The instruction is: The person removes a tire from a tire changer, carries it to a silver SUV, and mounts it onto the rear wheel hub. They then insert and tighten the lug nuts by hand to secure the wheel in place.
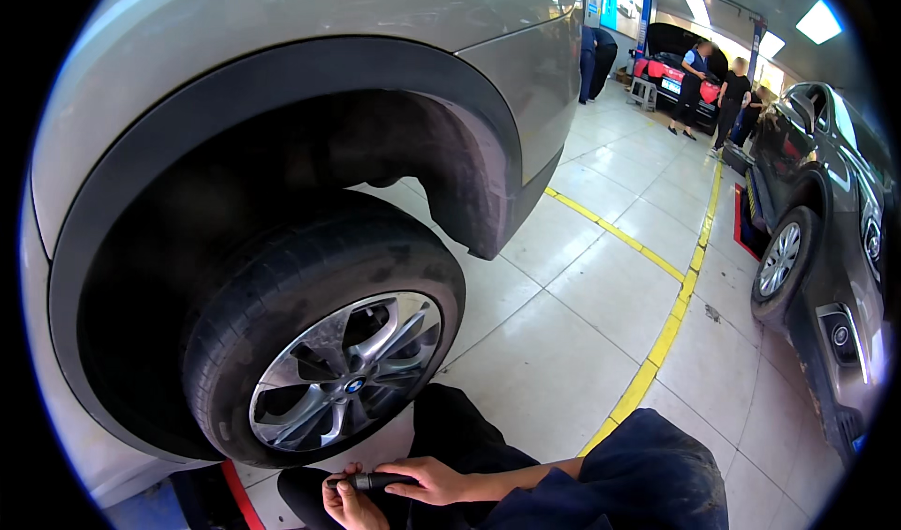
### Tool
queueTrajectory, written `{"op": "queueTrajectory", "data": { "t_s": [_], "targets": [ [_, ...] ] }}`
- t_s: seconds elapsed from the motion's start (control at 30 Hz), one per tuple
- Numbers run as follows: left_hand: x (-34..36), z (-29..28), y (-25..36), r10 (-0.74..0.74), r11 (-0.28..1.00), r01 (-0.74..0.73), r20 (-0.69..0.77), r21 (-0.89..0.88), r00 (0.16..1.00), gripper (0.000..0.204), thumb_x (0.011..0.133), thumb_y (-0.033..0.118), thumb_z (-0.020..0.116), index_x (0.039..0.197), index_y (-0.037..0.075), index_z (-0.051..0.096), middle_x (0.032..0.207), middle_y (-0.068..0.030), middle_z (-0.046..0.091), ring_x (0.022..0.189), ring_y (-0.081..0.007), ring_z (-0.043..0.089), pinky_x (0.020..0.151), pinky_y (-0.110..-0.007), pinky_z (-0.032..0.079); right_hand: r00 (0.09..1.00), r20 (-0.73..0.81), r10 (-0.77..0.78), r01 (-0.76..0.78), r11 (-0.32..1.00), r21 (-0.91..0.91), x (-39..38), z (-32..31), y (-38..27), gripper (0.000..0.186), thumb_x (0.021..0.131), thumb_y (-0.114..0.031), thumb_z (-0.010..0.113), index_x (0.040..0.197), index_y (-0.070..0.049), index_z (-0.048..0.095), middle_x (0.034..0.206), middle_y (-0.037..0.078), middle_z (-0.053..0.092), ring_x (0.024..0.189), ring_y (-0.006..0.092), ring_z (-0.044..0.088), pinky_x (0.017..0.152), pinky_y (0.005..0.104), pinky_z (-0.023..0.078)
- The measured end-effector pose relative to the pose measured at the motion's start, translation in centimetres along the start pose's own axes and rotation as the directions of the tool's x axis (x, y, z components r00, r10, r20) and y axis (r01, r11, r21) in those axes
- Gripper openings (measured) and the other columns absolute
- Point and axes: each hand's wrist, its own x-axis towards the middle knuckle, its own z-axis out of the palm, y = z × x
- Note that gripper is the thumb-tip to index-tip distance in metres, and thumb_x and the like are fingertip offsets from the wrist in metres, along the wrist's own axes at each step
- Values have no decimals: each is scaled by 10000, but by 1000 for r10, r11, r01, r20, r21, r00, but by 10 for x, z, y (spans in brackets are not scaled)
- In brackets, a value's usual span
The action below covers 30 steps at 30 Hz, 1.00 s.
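Observation:
Low in the head view, my two hands meet on a slim black cylindrical tool point(371, 481) with a greyish end; its exact kind does not show. My right hand point(430, 480) is closed round its thicker black body. The fingers of my left hand point(349, 506) pinch its narrower left end. Just beyond them stands a car wheel point(355, 386) with a silver spoked rim and a dark, dusty tyre point(272, 314). It sits below the black-edged wheel arch point(310, 61) of a raised silver-beige car point(328, 4). The inside of the arch is mostly in shadow.
Yellow floor lines point(664, 331) run along the pale tiles to my right. A dark grey car point(826, 183) stands further right. At the back, several people are near a red car point(671, 72) with its bonnet up. A red-edged blue lift part point(155, 506) lies lower left.

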Motion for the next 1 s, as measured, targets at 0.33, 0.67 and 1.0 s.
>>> {"op": "queueTrajectory", "data": {
  "t_s": [0.33, 0.67, 1.0],
  "targets": [
    [4, -12, 11, -25, 1000, 28, 187, -9, 982, 296, 929, 311, 635, 970, 38, 529, 896, -131, 667, 896, -252, 634, 929, -407, 465, 906, 319, 280, -411, 767, 493, 4, 5, -16, 343, 1009, -301, 497, 1136, 3, 591, 692, 22, 530, 624, 90, 478, 609, 269, 423],
    [4, 0, 17, -41, 999, 44, 153, -14, 987, 335, 926, 354, 634, 924, 41, 513, 899, -148, 656, 1002, -267, 612, 933, -395, 461, 995, 41, 95, -102, 967, 233, 4, 8, -29, 326, 995, -299, 509, 1118, -7, 583, 723, 123, 599, 599, 260, 577, 576, 337, 437],
    [42, -7, 29, -276, 891, 272, -41, 364, 960, 252, 940, 233, 575, 986, -5, 644, 893, -91, 682, 705, -127, 606, 558, -206, 449, 691, 641, 334, -690, 39, 723, 25, 26, 0, 321, 995, -424, 484, 942, -109, 508, 639, -6, 455, 440, 74, 342, 412, 229, 288]
  ]
}}
